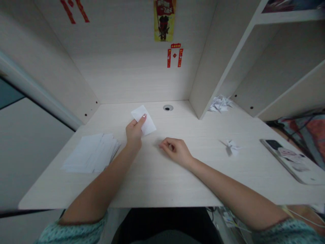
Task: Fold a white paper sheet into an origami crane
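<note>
A small white sheet of paper [148, 126] is held above the desk by my left hand [134, 132], the thumb pressed on its face. My right hand [177, 150] rests low over the desk to the right of the sheet. Its fingers are curled together, and no object shows between them. Left of my left forearm lies a spread stack of white paper sheets [87, 152]. A small folded white paper piece [232, 147] stands on the desk to the right of my right hand.
A pile of folded white paper [220, 103] sits behind the upright divider [212, 67]. On the right lies a phone [294, 161] in a decorated case. The desk [162, 189] has a round cable hole [168, 107] near the back wall. A patterned cloth item [309, 132] is at the far right.
</note>
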`<state>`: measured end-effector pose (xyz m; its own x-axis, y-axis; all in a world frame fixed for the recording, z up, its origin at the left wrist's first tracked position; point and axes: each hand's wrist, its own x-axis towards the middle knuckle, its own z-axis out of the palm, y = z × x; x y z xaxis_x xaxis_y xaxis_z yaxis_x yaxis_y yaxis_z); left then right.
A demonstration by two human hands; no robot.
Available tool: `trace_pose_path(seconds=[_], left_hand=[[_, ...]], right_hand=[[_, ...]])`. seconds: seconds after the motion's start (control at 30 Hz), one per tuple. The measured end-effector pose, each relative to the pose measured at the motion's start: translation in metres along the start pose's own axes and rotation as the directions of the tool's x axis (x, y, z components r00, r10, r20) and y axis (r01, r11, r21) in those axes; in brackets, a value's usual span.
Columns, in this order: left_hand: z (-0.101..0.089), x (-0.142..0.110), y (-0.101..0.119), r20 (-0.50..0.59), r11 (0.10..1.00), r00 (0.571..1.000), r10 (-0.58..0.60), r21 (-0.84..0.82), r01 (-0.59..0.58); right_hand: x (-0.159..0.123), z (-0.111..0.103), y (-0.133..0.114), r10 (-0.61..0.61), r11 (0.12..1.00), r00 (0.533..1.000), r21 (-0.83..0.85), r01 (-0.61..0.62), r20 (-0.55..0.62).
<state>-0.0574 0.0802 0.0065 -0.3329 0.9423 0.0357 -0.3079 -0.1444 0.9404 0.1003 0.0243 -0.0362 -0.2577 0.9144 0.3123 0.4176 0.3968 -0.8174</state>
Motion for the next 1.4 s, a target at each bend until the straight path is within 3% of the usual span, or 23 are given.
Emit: trace_pose_path(seconds=[0.13, 0.33, 0.57, 0.97, 1.07, 1.13, 1.2, 1.27, 1.4], left_hand=[[0.004, -0.017, -0.009, 0.152, 0.990, 0.981, -0.123, 0.087, 0.111], [0.008, -0.039, -0.023, 0.288, 0.968, 0.928, -0.237, 0.154, 0.200], [0.005, -0.032, -0.022, 0.235, 0.969, 0.940, -0.248, 0.071, 0.238], [0.011, -0.031, -0.019, 0.188, 0.967, 0.954, -0.233, -0.056, 0.248], [0.009, -0.020, -0.015, 0.109, 0.968, 0.973, -0.206, -0.126, 0.219], [0.005, -0.009, -0.012, -0.034, 0.968, 0.993, -0.113, -0.228, 0.103], [0.001, -0.002, -0.011, -0.088, 0.979, 0.995, -0.040, -0.202, 0.022], [0.001, -0.003, -0.014, -0.057, 0.994, 0.998, -0.036, -0.109, 0.030], [0.007, -0.026, -0.025, 0.133, 0.998, 0.989, -0.068, 0.021, 0.065]], right_hand=[[0.006, -0.009, -0.001, 0.080, 0.991, 0.977, 0.121, -0.057, -0.197], [0.011, -0.007, 0.007, 0.142, 0.977, 0.979, 0.180, -0.114, -0.148], [0.009, -0.005, 0.012, 0.195, 0.968, 0.977, 0.177, -0.178, -0.084], [0.013, -0.009, 0.005, 0.079, 0.996, 0.992, 0.046, -0.075, -0.094], [0.011, -0.011, 0.005, 0.058, 0.998, 0.995, 0.001, -0.058, -0.085], [0.009, -0.011, 0.004, 0.030, 0.999, 0.996, -0.026, -0.033, -0.089], [0.009, -0.012, 0.003, -0.018, 0.999, 0.991, -0.034, 0.014, -0.132], [0.009, -0.012, 0.002, -0.077, 0.997, 0.972, -0.031, 0.072, -0.223], [0.010, -0.013, 0.001, -0.182, 0.983, 0.927, -0.067, 0.169, -0.329]])
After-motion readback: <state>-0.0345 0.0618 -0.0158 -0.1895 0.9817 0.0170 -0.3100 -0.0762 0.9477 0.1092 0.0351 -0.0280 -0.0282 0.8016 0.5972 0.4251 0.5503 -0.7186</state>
